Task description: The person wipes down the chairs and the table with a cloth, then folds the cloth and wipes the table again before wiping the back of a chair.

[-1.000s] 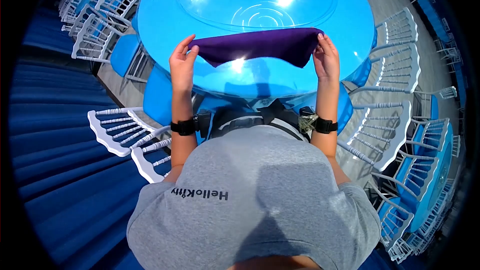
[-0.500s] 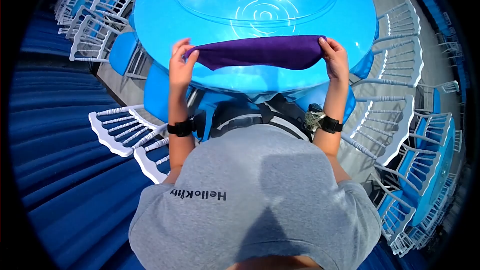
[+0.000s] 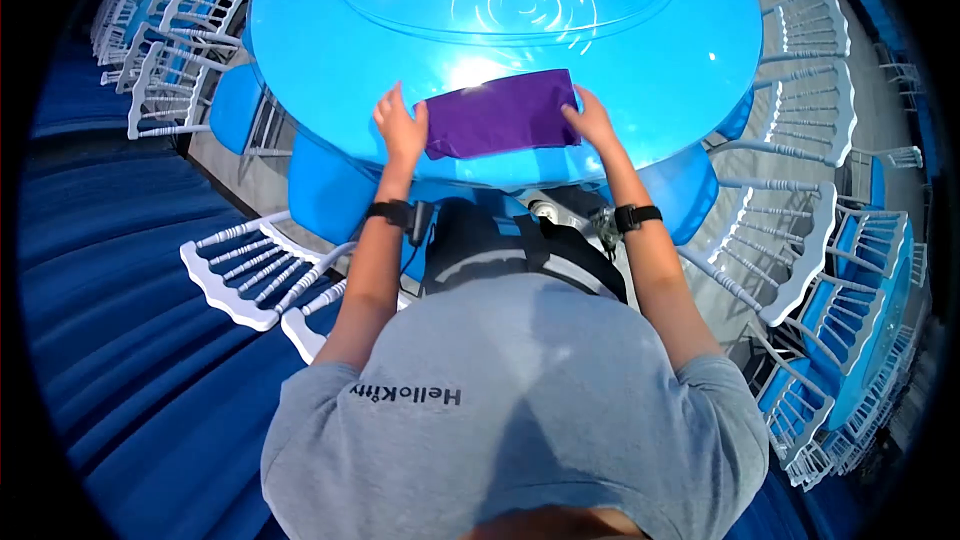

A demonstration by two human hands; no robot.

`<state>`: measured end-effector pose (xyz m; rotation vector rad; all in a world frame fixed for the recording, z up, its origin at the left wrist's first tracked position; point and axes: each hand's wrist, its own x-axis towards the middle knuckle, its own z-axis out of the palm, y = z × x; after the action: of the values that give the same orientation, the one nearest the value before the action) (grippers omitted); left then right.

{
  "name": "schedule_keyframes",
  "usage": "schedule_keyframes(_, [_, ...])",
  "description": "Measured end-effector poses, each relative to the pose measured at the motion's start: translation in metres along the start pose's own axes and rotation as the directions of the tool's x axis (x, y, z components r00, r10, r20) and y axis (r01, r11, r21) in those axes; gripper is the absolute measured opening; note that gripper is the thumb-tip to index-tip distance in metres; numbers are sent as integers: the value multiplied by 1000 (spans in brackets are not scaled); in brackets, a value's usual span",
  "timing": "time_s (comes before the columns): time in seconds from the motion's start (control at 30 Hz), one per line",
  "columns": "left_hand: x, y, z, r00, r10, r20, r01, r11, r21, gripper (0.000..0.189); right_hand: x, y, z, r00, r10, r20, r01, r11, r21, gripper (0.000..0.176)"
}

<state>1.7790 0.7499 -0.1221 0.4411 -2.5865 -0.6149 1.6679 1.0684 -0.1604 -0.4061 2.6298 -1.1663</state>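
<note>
A purple cloth (image 3: 503,115), folded into a flat rectangle, lies at the near edge of the round blue table (image 3: 340,60). By its left end is my left hand (image 3: 402,130), fingers spread and the thumb at the cloth's edge. My right hand (image 3: 592,122) has its thumb over the right edge of the cloth, with the fingers close behind it in a pinch. The undersides of both hands are hidden.
A raised clear disc (image 3: 640,15) covers the table's middle. White chairs with spindle backs stand left (image 3: 240,275) and right (image 3: 780,250), and blue seats (image 3: 675,190) tuck against the table. Dark blue draped fabric (image 3: 110,290) spreads at the left.
The purple cloth has come down from being stretched between both hands and now lies flatter and shorter. My hands have moved closer together, and the left fingers have let go of its end.
</note>
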Motion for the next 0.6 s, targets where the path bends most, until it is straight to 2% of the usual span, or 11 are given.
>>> schedule_keyframes(0.03, [-5, 9, 2, 998, 8, 59, -14, 996, 92, 54, -8, -8, 8, 1000, 8, 0, -8, 1000, 2, 61])
schedule_keyframes(0.07, [-13, 20, 6, 993, 9, 120, -30, 983, 180, 53, -17, -16, 19, 999, -50, -2, 50, 990, -130, 61])
schedule_keyframes(0.1, [-19, 29, 12, 991, 7, 131, -30, 984, 176, 53, -24, -24, 27, 994, -109, 6, 106, 959, -261, 61])
schedule_keyframes(0.17, [-26, 43, 24, 944, 41, 327, -127, 961, 246, 53, -28, -34, 37, 990, -138, 28, 140, 946, -293, 60])
schedule_keyframes(0.27, [-39, 40, 59, 895, 49, 444, -160, 963, 216, 57, -19, -46, 50, 980, -187, 67, 198, 900, -389, 64])
schedule_keyframes(0.4, [-44, 46, 72, 893, -13, 449, -92, 973, 210, 57, -9, -56, 66, 985, -171, 25, 156, 820, -551, 69])
schedule_keyframes(0.5, [-28, 50, 70, 875, -14, 483, -111, 967, 229, 58, -5, -60, 73, 992, -128, -8, 101, 817, -567, 69])
schedule_keyframes(0.6, [-12, 52, 74, 877, 53, 478, -165, 967, 196, 61, 7, -60, 73, 994, -112, -9, 85, 803, -590, 68])
